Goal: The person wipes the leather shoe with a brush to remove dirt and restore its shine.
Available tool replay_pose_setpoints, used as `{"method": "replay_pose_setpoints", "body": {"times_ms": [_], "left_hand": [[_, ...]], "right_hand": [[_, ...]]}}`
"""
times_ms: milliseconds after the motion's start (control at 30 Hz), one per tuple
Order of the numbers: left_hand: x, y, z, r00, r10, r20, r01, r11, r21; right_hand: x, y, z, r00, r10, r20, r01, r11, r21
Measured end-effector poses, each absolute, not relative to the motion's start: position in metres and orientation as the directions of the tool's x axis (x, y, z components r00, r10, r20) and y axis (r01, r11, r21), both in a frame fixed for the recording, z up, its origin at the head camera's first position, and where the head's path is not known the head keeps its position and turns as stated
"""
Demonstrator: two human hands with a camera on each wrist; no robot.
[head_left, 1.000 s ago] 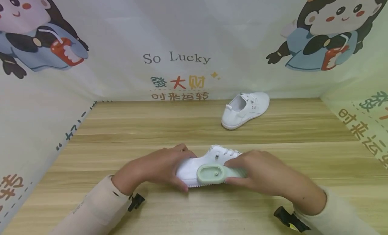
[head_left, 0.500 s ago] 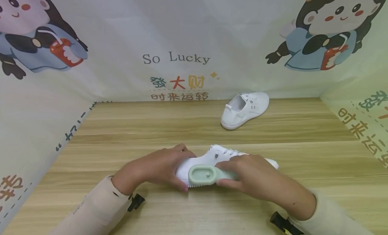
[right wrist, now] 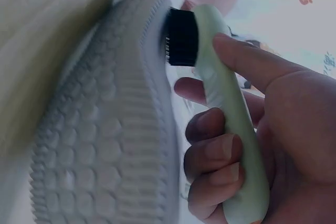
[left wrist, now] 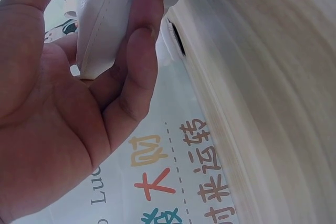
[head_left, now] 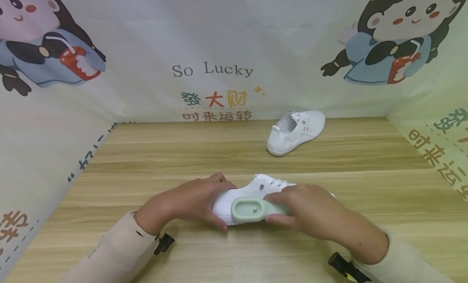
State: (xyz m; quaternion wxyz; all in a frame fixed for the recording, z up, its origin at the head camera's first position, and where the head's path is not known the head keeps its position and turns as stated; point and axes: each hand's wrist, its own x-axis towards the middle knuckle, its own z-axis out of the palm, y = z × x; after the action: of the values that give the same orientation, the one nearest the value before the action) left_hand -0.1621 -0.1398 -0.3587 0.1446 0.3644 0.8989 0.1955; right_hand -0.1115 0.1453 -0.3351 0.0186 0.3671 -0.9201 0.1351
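A white lace-up shoe (head_left: 224,202) is held near the front of the wooden table, its heel to the left. My left hand (head_left: 193,199) grips it round the heel; in the left wrist view the curled fingers (left wrist: 137,72) wrap the heel. My right hand (head_left: 310,212) grips a pale green scrub brush (head_left: 248,210) by its handle, thumb and fingers round it. In the right wrist view the brush's black bristles (right wrist: 182,38) press against the shoe's side, right by the edge of the bumpy sole (right wrist: 100,140). The shoe's toe is mostly behind my right hand.
A second white shoe (head_left: 296,132) sits at the back of the table (head_left: 164,153), right of centre, toe toward the back right. Printed cloth walls (head_left: 219,39) close off the back and both sides. Black wrist mounts (head_left: 164,243) hang under the sleeves.
My right hand has slid the brush left along the shoe's side toward the heel, then slightly back to the right. The left hand and both shoes stay in place.
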Motion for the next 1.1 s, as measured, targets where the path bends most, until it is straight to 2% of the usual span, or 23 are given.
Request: {"method": "replay_pose_setpoints", "body": {"times_ms": [467, 800, 1100], "left_hand": [[-0.162, -0.138, -0.358, -0.7, 0.702, -0.131, 0.589, 0.671, 0.451], [-0.162, -0.139, -0.359, -0.701, 0.701, -0.13, 0.587, 0.671, 0.453], [-0.163, -0.14, -0.359, -0.698, 0.705, -0.127, 0.585, 0.663, 0.467]], "right_hand": [[-0.114, 0.169, -0.317, -0.813, -0.583, 0.015, -0.566, 0.783, -0.26], [-0.111, 0.154, -0.327, -0.747, -0.661, 0.073, -0.652, 0.706, -0.278], [-0.109, 0.139, -0.34, -0.744, -0.659, 0.108, -0.661, 0.704, -0.259]]}}
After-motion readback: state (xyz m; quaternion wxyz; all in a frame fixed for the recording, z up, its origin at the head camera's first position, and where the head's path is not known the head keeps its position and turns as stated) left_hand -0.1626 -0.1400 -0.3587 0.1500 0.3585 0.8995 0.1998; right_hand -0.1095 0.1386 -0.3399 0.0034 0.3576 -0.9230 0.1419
